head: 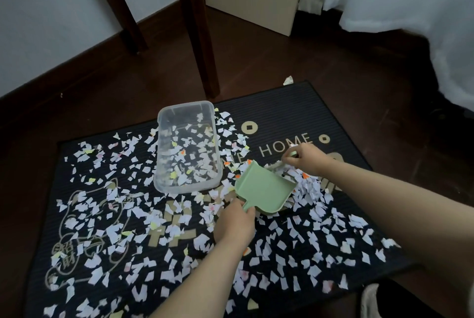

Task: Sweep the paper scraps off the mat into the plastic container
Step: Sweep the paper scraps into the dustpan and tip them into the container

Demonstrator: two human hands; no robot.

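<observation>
Left hand [234, 223] gripping dustpan [264, 189] handle, right hand [305, 158] clamping brush [292, 154] against scraps [309, 187] at its mouth, container [160, 156] sitting alongside on mat [282, 112].

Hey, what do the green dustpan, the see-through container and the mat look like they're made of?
Dustpan: likely rigid plastic, matte pale green, smooth moulded walls.
Container: clear plastic, slightly glossy, scraps visible through its sides.
Mat: dark ribbed surface with printed lettering, probably rubber or synthetic fibre; hard to tell.
</observation>
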